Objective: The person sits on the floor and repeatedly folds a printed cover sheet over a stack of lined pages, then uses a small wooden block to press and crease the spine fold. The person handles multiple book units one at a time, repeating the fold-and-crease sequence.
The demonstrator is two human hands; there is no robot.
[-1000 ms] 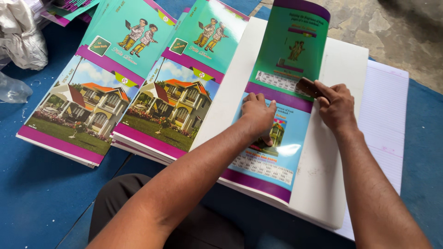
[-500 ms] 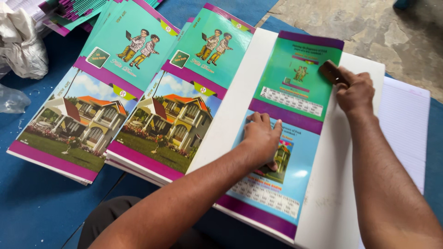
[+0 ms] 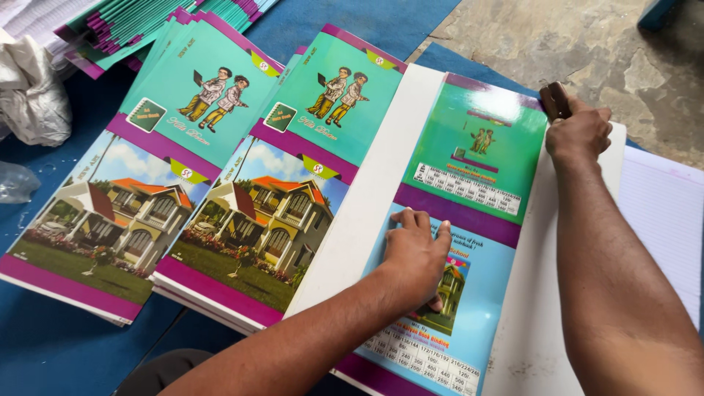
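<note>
Surface: blue mat [image 3: 44,359] over the work area; rough grey stone floor [image 3: 513,37] at 1 o'clock.
White board: flat, matt, rectangular white board [image 3: 374,198] under the work, long axis running from 6 toward 12 o'clock, tilted slightly right.
Cover sheet: glossy printed cover sheet [image 3: 469,213] lying flat on the board, centre right; green panel at the far end, purple band across the middle, pale blue panel near the body. Long axis 6 to 12 o'clock, far end leaning toward 1. Glare on the green panel.
Left hand: left hand [image 3: 414,257] palm down, fingers spread, pressing on the blue panel of the sheet.
Right hand: right hand [image 3: 579,132] closed around a small dark block [image 3: 554,100], set at the sheet's far right corner, 1 o'clock.
Stacks: two stacks of cover sheets [image 3: 220,191] at 9 to 10 o'clock, house picture below, teal panel above, edges fanned.
Further pile: more teal sheets [image 3: 147,22] at 11 o'clock.
Lined paper: ruled white pages [image 3: 667,213] at 3 o'clock.
Cloth: crumpled white cloth [image 3: 33,95] at far left.
</note>
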